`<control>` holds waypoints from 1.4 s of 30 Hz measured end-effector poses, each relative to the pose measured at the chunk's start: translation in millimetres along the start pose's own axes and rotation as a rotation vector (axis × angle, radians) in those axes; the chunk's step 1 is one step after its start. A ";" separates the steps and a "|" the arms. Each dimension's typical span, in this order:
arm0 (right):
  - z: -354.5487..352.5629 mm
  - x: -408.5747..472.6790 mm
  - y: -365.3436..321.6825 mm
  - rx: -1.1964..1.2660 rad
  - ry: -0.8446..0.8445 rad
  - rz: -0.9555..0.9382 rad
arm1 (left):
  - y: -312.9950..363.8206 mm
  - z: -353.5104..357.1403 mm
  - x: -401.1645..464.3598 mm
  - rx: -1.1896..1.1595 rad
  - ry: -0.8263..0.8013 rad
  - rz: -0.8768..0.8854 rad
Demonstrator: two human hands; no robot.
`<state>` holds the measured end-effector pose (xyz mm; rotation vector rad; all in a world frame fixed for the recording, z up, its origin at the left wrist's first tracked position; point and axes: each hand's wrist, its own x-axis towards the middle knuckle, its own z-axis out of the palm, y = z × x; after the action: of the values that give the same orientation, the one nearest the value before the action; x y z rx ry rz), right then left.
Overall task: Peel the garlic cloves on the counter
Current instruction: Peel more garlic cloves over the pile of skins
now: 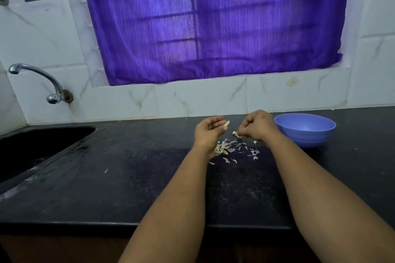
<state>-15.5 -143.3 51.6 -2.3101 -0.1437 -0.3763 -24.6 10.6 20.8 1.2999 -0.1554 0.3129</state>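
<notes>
Garlic clove [227, 123]: pinched at fingers of left hand [210, 132], above counter [128, 177], just left of blue bowl [305, 130]. Right hand [257, 127]: fingers clamped on skin scrap [236, 134]. Peel pile [229, 149] below, betw. wrists. Step: mid-peel, prob. nearly bare. Next: drop scrap, check clove, likely into bowl.

Left hand [210, 131] palm-up, fingers curled, pinching; right hand [257, 127] palm-down, pinching.

Two hands [210, 132], one bowl [305, 132], one tap [40, 81], one curtain [213, 21].
</notes>
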 end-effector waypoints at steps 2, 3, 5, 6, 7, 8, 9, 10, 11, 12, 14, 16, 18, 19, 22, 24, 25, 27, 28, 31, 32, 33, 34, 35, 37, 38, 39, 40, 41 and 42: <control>-0.6 -0.6 1.1 0.045 0.008 0.010 | -0.6 0.3 0.0 0.025 0.008 0.006; 0.4 -0.7 1.7 0.071 -0.012 0.014 | -1.2 0.4 0.1 0.045 0.016 0.011; 4.5 0.8 1.4 0.157 -0.067 0.043 | -2.6 0.4 0.4 0.105 0.031 0.028; 7.2 3.2 0.8 0.219 -0.086 0.060 | -3.1 0.5 0.4 0.139 0.036 0.039; 9.3 5.7 -0.1 0.291 -0.100 0.075 | -3.6 0.7 0.3 0.170 0.040 0.049; 11.2 8.4 -1.1 0.379 -0.115 0.095 | -4.2 0.8 0.3 0.198 0.044 0.060; 12.3 9.6 -2.9 0.488 -0.140 0.121 | -4.7 0.6 0.1 0.225 0.045 0.071; 13.1 9.7 -4.5 0.599 -0.174 0.144 | -5.4 0.3 0.1 0.250 0.043 0.083; 13.7 8.4 -5.9 0.689 -0.209 0.149 | -5.7 -0.1 0.3 0.271 0.036 0.096; 14.6 6.8 -6.3 0.740 -0.239 0.135 | -6.4 -0.4 1.0 0.286 0.028 0.109; 17.9 4.6 -4.8 0.750 -0.256 0.086 | -7.3 -0.6 1.7 0.301 0.024 0.131; 19.6 3.9 -3.9 0.751 -0.230 0.069 | -7.1 -0.6 1.5 0.319 0.040 0.136; 19.7 4.0 -4.4 0.822 -0.218 0.074 | -7.3 -0.5 1.2 0.315 0.034 0.117; 18.9 3.7 -4.9 0.881 -0.217 0.084 | -7.5 0.0 1.3 0.303 0.030 0.104; 15.7 4.0 -5.8 1.022 -0.235 0.121 | -6.4 1.0 2.0 0.191 0.022 0.035; 14.0 4.3 -5.8 1.078 -0.270 0.146 | -3.8 1.7 1.1 0.074 -0.013 -0.019; 13.4 4.7 -5.5 1.106 -0.286 0.161 | -2.3 2.1 0.1 0.021 -0.031 -0.037; 12.0 5.2 -5.2 1.152 -0.310 0.183 | -0.4 2.0 -0.2 -0.036 -0.047 -0.054; 11.2 4.9 -5.2 1.167 -0.318 0.187 | -0.1 1.5 0.0 -0.042 -0.050 -0.057; 9.3 4.8 -4.8 1.190 -0.331 0.197 | 1.5 1.1 -0.8 -0.058 -0.059 -0.067; 8.7 4.9 -4.6 1.198 -0.334 0.199 | 1.5 0.8 -0.5 -0.066 -0.062 -0.073; 8.4 5.3 -4.3 1.207 -0.334 0.202 | 1.8 1.0 -0.8 -0.072 -0.069 -0.079; 8.1 5.6 -4.2 1.214 -0.334 0.205 | 1.8 1.4 -0.9 -0.073 -0.082 -0.083; 7.7 5.7 -3.9 1.217 -0.335 0.207 | 1.8 2.0 -1.2 -0.072 -0.098 -0.086; 7.5 5.3 -4.1 1.211 -0.346 0.201 | 2.2 2.8 -1.3 -0.058 -0.107 -0.091; 7.7 5.0 -4.4 1.206 -0.354 0.196 | 2.5 3.3 -1.6 -0.041 -0.099 -0.097; 8.0 4.7 -4.7 1.202 -0.361 0.191 | 3.2 4.1 -2.5 -0.018 -0.089 -0.107; 8.4 4.4 -5.1 1.199 -0.366 0.188 | 3.4 4.9 -3.6 0.025 -0.076 -0.116; 8.8 4.2 -5.6 1.193 -0.368 0.184 | 3.7 5.9 -5.1 0.091 -0.064 -0.119; 9.3 4.2 -6.1 1.182 -0.370 0.180 | 3.3 6.9 -5.9 0.180 -0.054 -0.111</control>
<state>-10.7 -132.4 51.0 -1.1750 -0.2518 0.2153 -30.8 3.9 24.0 1.4902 -0.1020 0.1998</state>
